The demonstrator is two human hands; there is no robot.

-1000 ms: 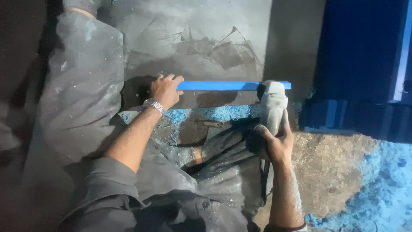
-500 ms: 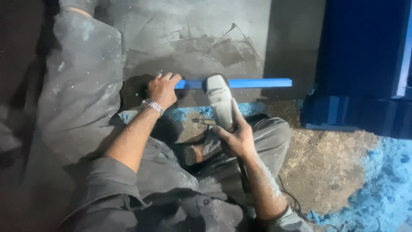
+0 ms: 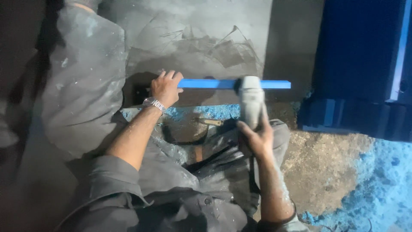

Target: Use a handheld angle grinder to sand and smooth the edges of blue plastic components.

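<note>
Blue bar (image 3: 223, 83): long, flat, lying level across the grey floor (image 3: 193, 38).
Left hand (image 3: 165, 88): closed over the bar's left end, metal wristband (image 3: 153, 103) at the wrist.
Right hand (image 3: 256, 136): gripping a grey power tool (image 3: 250, 101), its head touching the bar right of middle.
Blue dust (image 3: 206, 111): just below the bar; more at the floor's lower right corner.
Dark blue block (image 3: 360, 68): right edge.

Dusty grey workwear (sleeves rolled), metal wristwatch (image 3: 153, 103)
</note>
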